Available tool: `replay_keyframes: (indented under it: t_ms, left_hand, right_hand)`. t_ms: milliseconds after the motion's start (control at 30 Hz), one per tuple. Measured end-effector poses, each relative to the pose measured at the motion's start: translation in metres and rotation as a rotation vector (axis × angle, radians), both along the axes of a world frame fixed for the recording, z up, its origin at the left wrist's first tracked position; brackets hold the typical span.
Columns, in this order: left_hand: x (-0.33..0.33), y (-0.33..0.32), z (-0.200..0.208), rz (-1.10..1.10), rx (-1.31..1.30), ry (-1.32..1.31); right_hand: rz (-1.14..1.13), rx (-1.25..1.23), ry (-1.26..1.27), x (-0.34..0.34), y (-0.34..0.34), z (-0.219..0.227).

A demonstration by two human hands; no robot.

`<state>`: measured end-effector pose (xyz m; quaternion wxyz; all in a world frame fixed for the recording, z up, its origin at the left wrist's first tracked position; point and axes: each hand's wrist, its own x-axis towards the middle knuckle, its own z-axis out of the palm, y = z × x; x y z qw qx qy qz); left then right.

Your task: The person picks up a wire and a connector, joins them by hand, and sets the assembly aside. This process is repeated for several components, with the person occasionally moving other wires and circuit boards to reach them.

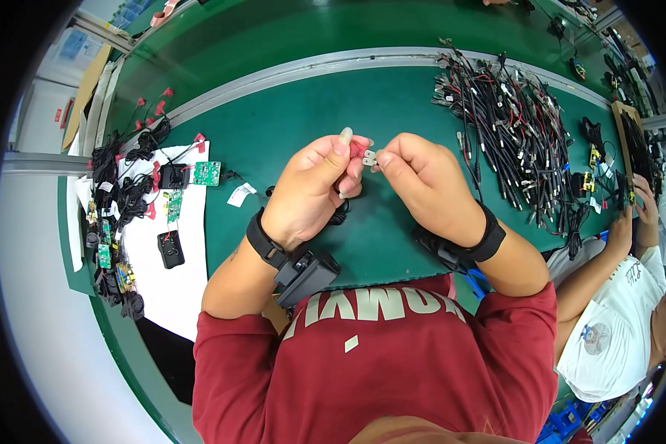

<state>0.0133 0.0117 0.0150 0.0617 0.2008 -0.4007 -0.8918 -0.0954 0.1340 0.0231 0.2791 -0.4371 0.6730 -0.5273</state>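
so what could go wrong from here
1. The small metal pieces between the left hand and right hand could slip or bend, as only fingertips hold them.
2. The cable pile to the right is loose and overlapping, so leads might snag.
3. The bare green circuit board to the left lies near bundled black cables; a tug might drag it.

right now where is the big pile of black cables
In the head view, the big pile of black cables lies at the upper right on the green table, beyond the right hand.
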Motion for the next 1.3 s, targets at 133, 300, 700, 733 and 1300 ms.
replay_keyframes:
  t_ms: [133,300,700,733,1300]
  left_hand:
    - [-0.001,0.0,-0.001,-0.003,-0.011,-0.001]
    - [-0.001,0.005,-0.001,0.044,-0.297,-0.058]
    - [-0.001,0.006,-0.003,0.059,-0.461,-0.133]
    - [-0.001,0.004,-0.002,0.081,-0.465,-0.129]
    - [0.004,0.002,-0.004,-0.103,-0.415,0.057]
  right_hand:
    - [-0.03,0.017,0.016,0.001,0.0,-0.001]
    - [-0.07,-0.003,0.168,0.005,0.002,-0.003]
    - [-0.045,0.004,0.198,0.0,-0.003,-0.011]
    - [-0.015,0.01,0.169,-0.002,-0.004,-0.011]
    - [0.183,0.117,-0.264,-0.009,0.005,-0.002]
